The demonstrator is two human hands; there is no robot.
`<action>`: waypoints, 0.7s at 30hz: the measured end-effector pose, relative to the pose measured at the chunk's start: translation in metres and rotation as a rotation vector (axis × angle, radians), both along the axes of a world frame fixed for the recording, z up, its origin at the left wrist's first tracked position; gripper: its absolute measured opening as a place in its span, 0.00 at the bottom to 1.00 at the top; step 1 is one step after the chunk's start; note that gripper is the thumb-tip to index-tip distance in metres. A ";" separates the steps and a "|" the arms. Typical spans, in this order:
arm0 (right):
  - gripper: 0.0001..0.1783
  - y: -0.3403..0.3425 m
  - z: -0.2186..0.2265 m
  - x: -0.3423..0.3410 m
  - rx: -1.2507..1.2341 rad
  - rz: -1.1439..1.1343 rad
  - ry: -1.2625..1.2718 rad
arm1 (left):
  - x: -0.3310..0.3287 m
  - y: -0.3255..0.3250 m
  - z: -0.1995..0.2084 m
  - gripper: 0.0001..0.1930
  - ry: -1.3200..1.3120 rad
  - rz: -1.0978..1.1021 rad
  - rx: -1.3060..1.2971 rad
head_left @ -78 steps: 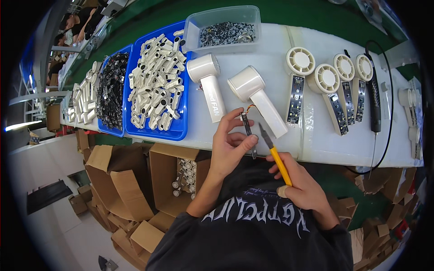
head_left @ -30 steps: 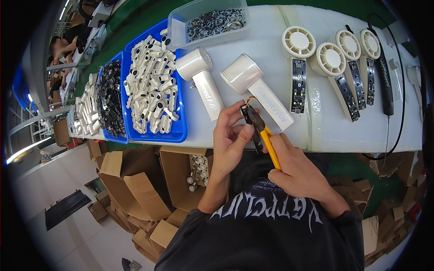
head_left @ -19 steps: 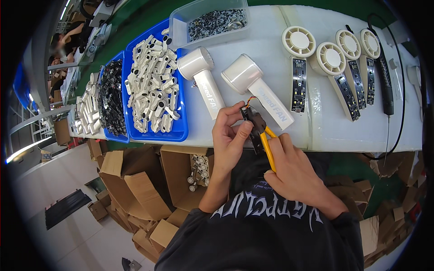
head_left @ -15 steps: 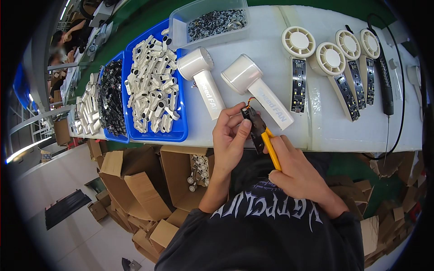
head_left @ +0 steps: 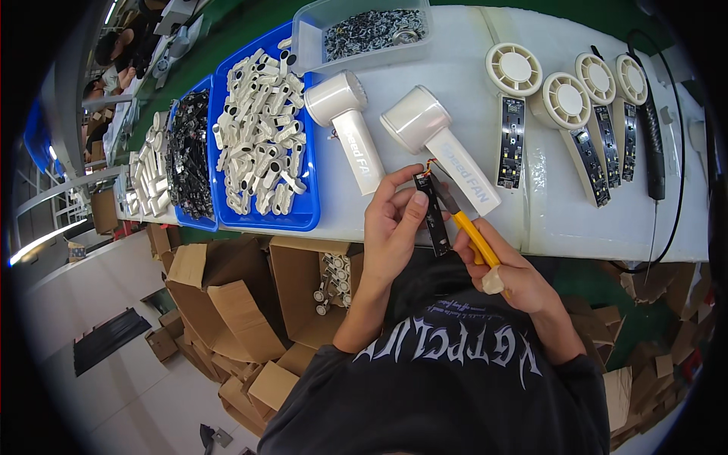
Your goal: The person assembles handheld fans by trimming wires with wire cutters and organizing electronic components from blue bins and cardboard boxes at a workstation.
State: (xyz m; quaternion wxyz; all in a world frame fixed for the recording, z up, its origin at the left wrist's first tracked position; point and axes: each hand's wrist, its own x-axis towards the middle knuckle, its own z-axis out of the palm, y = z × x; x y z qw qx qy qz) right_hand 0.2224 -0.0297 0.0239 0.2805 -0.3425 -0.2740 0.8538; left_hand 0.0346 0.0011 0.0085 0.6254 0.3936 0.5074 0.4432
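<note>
My left hand [head_left: 392, 227] pinches a narrow black circuit board [head_left: 434, 216] between thumb and fingers, above the table's near edge. Thin red and yellowish wires [head_left: 430, 164] rise from the board's upper end. Wrapped round a yellow-handled tool [head_left: 476, 239] is my right hand [head_left: 519, 279]; the tool's grey, blade-like metal end lies right beside the board, and I cannot tell if they touch. Just beyond my hands lie two whitish handheld fan bodies, a nearer one [head_left: 459, 168] and one to its left [head_left: 355, 148].
Blue trays hold white plastic parts [head_left: 262, 129] and dark parts [head_left: 189, 155]. A clear bin [head_left: 307, 57] contains screws. Several fan halves with exposed boards [head_left: 512, 144] lie to the right, beside a black cabled tool [head_left: 652, 152]. Cardboard boxes [head_left: 246, 322] stand below the table.
The tool's tip has shifted off the board's face to its right side, and my right hand has moved slightly right. The view has shifted a little; my left hand keeps the board.
</note>
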 end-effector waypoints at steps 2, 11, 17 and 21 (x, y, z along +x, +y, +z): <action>0.25 -0.001 -0.003 0.000 -0.048 -0.021 0.052 | 0.000 0.000 0.000 0.18 -0.004 0.003 -0.002; 0.28 0.003 0.014 -0.002 0.264 0.196 -0.314 | 0.001 -0.001 -0.001 0.21 0.051 0.027 0.070; 0.29 -0.004 0.026 -0.009 0.548 0.275 -0.663 | 0.001 -0.002 0.000 0.23 0.157 -0.007 0.070; 0.29 -0.002 0.022 -0.003 0.305 0.166 -0.326 | -0.002 -0.001 -0.002 0.23 0.081 0.019 0.069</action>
